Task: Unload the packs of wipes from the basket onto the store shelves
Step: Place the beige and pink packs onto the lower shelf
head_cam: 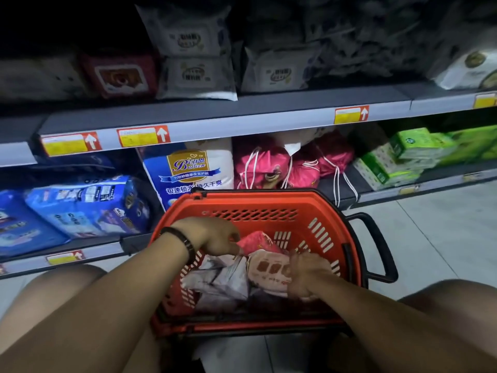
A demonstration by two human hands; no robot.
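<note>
Hands in basket (269,203): left hand (215,235) pinches pink pack (258,239), right hand (306,278) grips beige pack (269,270).

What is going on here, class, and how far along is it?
A person crouches on the floor before store shelves, both hands inside a red basket. The left hand grips a pink pack; the right hand holds a beige pack. Grey-white packs lie in the basket beside them. Neither held pack has left the basket yet. The upper shelf already carries similar white packs, so unloading seems under way.
</note>
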